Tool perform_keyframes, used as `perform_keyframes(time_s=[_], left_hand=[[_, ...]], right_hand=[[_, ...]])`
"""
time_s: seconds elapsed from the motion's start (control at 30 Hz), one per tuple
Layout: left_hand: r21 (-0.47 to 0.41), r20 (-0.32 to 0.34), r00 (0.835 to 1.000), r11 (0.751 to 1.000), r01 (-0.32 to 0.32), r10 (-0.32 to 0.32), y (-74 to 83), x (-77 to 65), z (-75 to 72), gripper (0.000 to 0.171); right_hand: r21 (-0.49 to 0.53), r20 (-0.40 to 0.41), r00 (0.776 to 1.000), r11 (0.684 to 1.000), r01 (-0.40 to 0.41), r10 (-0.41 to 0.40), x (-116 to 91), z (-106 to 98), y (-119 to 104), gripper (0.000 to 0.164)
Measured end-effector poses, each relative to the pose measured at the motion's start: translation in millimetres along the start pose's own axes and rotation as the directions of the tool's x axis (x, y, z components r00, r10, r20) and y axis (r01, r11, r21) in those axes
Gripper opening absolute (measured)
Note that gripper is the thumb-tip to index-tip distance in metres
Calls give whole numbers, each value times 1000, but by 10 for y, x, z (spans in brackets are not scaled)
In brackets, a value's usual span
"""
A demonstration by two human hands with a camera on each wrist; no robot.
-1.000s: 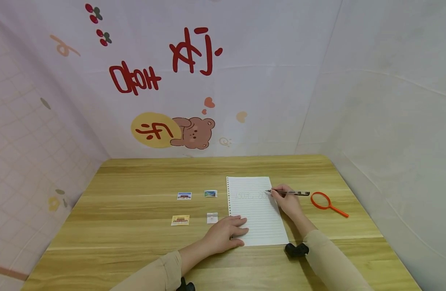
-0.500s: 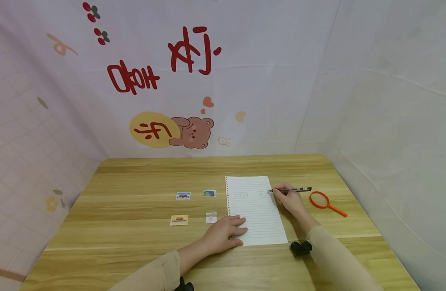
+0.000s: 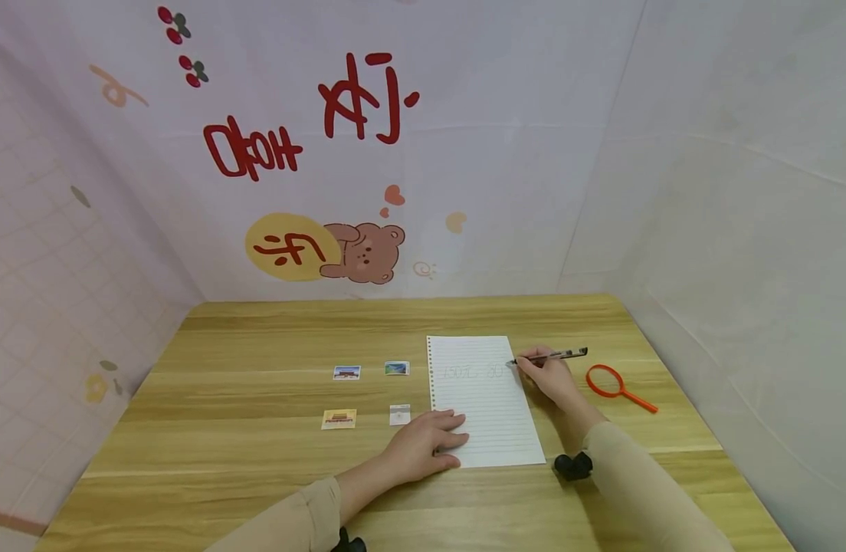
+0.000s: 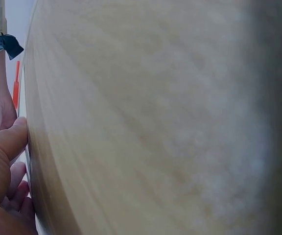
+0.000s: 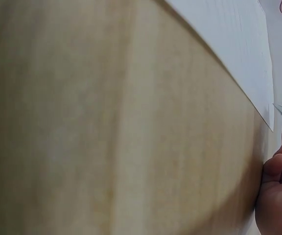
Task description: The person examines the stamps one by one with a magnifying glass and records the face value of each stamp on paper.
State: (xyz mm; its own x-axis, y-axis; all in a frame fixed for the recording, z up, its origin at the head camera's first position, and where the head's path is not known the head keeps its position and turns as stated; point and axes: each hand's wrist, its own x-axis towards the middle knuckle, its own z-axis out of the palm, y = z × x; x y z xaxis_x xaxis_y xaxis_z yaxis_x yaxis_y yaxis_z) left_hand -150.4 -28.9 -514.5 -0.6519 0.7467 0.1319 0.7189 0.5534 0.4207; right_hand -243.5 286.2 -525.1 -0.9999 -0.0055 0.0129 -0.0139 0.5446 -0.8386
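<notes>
A lined sheet of paper [image 3: 488,418] with punched holes along its left edge lies on the table, and handwriting that looks like "150" and "80" crosses its upper part. My right hand [image 3: 550,379] pinches a pen [image 3: 564,354] at the sheet's right edge, tip toward the end of the writing. In the right wrist view the pen's tip [image 5: 279,108] shows beside the paper [image 5: 229,44]; whether it touches cannot be told. My left hand [image 3: 423,445] rests with fingers spread on the sheet's lower left. The left wrist view shows the same hand [image 4: 4,171] at the table surface.
Several small picture stamps, among them a yellow one [image 3: 339,418] and a grey one [image 3: 399,415], lie left of the paper. An orange magnifying glass [image 3: 621,389] lies right of my right hand. A printed cloth wall [image 3: 499,192] stands behind the wooden table [image 3: 223,429].
My right hand with the pen has shifted slightly right across the paper, and the pen's back end now tilts higher. More of the second number shows. My left hand has stayed in place.
</notes>
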Motion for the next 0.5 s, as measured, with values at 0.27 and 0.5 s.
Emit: perform_keyframes(time_s=[0.27, 0.5], left_hand=[[-1, -5, 1000, 1000, 1, -1, -9, -4, 8, 44], [0, -7, 1000, 1000, 1, -1, -14, -7, 12, 44]], right_hand=[[6, -1, 1000, 1000, -3, 3, 12, 4, 16, 22], [13, 7, 1000, 1000, 10, -10, 9, 0, 24, 23]])
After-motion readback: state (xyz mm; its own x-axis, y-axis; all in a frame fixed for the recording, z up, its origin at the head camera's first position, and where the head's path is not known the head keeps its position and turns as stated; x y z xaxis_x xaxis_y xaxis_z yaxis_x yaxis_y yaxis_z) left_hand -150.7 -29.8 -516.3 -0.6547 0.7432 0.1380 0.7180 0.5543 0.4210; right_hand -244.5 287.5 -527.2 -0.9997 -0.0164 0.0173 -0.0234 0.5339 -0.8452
